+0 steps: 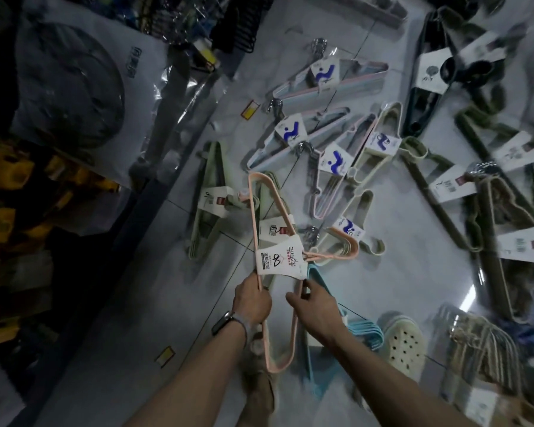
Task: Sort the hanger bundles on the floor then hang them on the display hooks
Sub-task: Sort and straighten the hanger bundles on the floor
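Observation:
A pink hanger bundle point(257, 229) with a white label card point(280, 259) is held above the floor in front of me. My left hand point(253, 302) grips its left bar just below the card. My right hand point(313, 305) holds the bundle's right bar with curled fingers. A light blue hanger bundle point(364, 331) lies on the floor under my right forearm. Several more bundles lie spread over the tiles: pale green point(208, 192), pastel with blue-logo cards point(327, 78), cream point(379, 143), dark olive point(472, 192).
Packaged goods in clear plastic point(84, 87) and yellow items point(10, 186) line the left side. A cream perforated clog point(406, 345) is at the lower right, next to a striped hanger pile point(481, 349). A yellow price tag point(249, 109) lies on the tiles.

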Demonstrator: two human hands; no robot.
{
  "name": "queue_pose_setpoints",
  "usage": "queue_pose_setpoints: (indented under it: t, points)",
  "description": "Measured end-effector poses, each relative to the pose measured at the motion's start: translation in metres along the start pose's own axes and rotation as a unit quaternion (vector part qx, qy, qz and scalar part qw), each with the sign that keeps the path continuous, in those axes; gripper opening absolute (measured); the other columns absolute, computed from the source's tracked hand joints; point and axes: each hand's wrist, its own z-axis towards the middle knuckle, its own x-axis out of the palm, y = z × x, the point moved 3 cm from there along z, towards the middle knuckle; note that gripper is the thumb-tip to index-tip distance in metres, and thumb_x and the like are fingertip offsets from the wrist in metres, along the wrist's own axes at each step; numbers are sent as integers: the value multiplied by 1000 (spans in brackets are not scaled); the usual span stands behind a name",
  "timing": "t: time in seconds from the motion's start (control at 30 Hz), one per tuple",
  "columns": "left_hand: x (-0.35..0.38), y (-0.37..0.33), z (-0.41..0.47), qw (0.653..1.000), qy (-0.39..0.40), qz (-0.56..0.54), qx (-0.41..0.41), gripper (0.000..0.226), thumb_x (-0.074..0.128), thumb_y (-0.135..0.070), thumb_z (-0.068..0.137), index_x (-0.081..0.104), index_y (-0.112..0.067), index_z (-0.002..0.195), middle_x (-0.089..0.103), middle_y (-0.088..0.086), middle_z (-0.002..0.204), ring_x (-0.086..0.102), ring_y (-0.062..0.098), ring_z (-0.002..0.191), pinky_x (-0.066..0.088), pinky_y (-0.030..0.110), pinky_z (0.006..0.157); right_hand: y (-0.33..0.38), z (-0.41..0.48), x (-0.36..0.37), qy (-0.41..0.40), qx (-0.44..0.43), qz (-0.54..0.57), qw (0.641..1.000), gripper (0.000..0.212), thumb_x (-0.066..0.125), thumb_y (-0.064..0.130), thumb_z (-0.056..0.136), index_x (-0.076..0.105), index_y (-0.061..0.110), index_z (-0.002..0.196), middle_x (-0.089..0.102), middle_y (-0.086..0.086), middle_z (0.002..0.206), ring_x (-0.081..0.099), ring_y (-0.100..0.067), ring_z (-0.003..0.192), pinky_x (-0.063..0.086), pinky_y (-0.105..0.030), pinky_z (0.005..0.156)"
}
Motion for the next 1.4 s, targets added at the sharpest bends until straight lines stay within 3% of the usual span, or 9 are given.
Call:
queue_pose_setpoints:
  t: [0.13,0.27,0.33,0.63,0.8,0.97,1.1,1.3,1.4]
  points:
    - [21,22,46,999,16,-28,1,43,46,-27,75,66,-21,112,72,11,108,70,38,94,62,50,79,-9,24,6,2,31,10,999,30,66,23,98,65,14,127,73,-8,116,65,-22,95,48,-29,86]
    - [27,31,92,997,68,-37,3,14,53,-25,71,64,-19,78,72,13,91,71,37,85,63,52,75,-15,71,35,-2,65,-28,998,15,64,21,95,69,13,106,73,-8,103,68,-25,91,55,-35,82]
    - [32,41,123,996,89,-4,21,4,61,-16,77,64,-18,75,72,11,84,71,35,80,63,49,73,-21,99,54,-6,82,-57,995,13,63,17,90,69,7,95,72,-11,96,69,-27,87,58,-37,78]
    - [47,42,214,994,83,-24,64,19,65,-11,87,71,-18,104,73,9,100,69,30,93,54,33,79,-26,188,89,-132,72,10,989,16,57,13,92,72,7,89,74,-11,90,70,-30,80,62,-47,76]
    - [43,39,229,996,36,-41,77,24,55,0,87,74,-12,98,73,8,94,65,25,87,44,25,72,-29,202,117,-191,57,41,979,25,49,28,82,67,11,83,73,-14,84,69,-36,76,61,-53,73]
    - [42,45,233,997,-4,-42,71,26,54,1,90,72,-11,106,65,1,95,57,18,85,38,20,70,-20,207,125,-241,17,35,970,21,47,21,89,65,10,92,72,-15,82,67,-35,73,58,-48,69]
    - [43,41,243,997,-39,-4,66,23,57,-3,91,70,-6,109,65,17,112,62,31,101,41,27,76,-16,225,115,-206,13,31,978,22,48,11,90,70,10,95,74,-10,88,69,-26,77,62,-49,74]
    - [39,40,247,998,-8,-18,52,27,59,-6,93,71,-15,116,70,9,116,66,30,105,54,34,84,-14,234,108,-180,54,2,982,26,55,22,88,74,15,102,76,-9,100,72,-29,86,63,-48,81]
    - [30,37,245,998,22,29,53,21,63,-13,94,70,-13,114,70,11,114,65,30,102,49,31,80,-10,233,105,-127,65,-9,990,22,54,21,91,72,13,101,74,-11,100,72,-30,88,63,-48,81]
